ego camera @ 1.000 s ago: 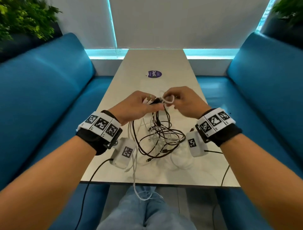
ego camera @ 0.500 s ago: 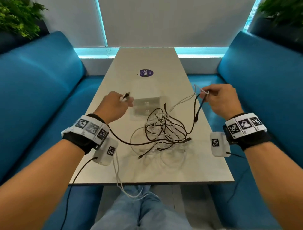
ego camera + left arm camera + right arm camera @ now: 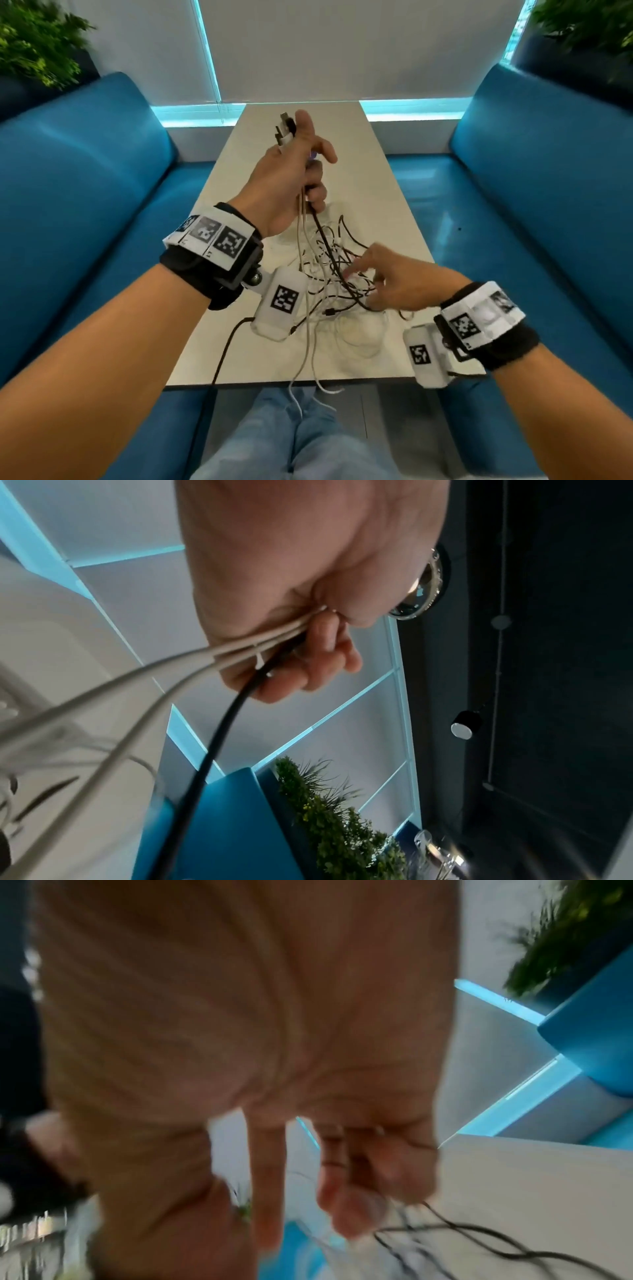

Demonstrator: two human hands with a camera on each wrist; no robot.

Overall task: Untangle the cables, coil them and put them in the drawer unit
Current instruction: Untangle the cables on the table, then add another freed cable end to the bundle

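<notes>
L hand (image 3: 291, 178) raised over table (image 3: 383, 185) middle, fingers curled round 3 cables: 2 white (image 3: 192, 666), 1 black (image 3: 219, 739). R hand (image 3: 397, 281) loosely spread, fingertips in the tangle (image 3: 329, 274) near front edge; grip unclear. Total cable count unclear.

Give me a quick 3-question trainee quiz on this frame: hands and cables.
1. True or false: the left hand grips both white cables and a black cable.
2. Where is the right hand? A) over the tangle on the table B) on the blue seat C) raised holding plugs
3. Fill in: plug ends stick out above the ___ hand.

Key: 1 true; 2 A; 3 left.
</notes>
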